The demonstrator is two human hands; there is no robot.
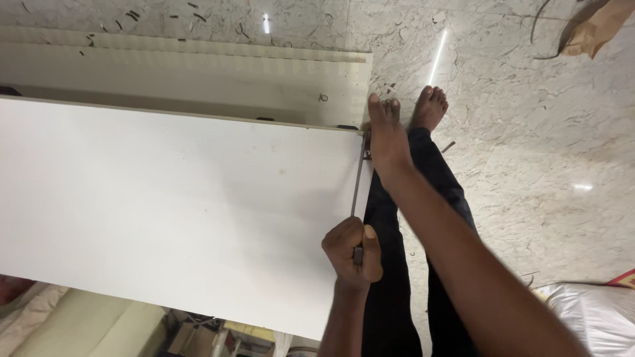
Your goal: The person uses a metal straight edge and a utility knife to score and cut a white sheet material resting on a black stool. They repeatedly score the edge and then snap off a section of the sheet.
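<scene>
Over a speckled marble floor point(529, 165), the left hand point(352, 252) fists a thin metal rod point(358, 188) against a smooth white board point(172, 205); the right hand point(387, 139) presses the board's corner, its grip unclear.

Glossy marble floor point(529, 152); scattered debris

Beneath us we see a pale marble floor with grey veining point(529, 132), strewn with small dark scraps and shavings point(132, 14). A second long cream-coloured board point(198, 73) lies flat on it. At the upper right corner sits a crumpled piece of brown paper point(595, 30). At the lower right we see a bundle wrapped in shiny clear plastic point(589, 314), with a strip of red patterned cloth point(625, 279) just beside it.
</scene>
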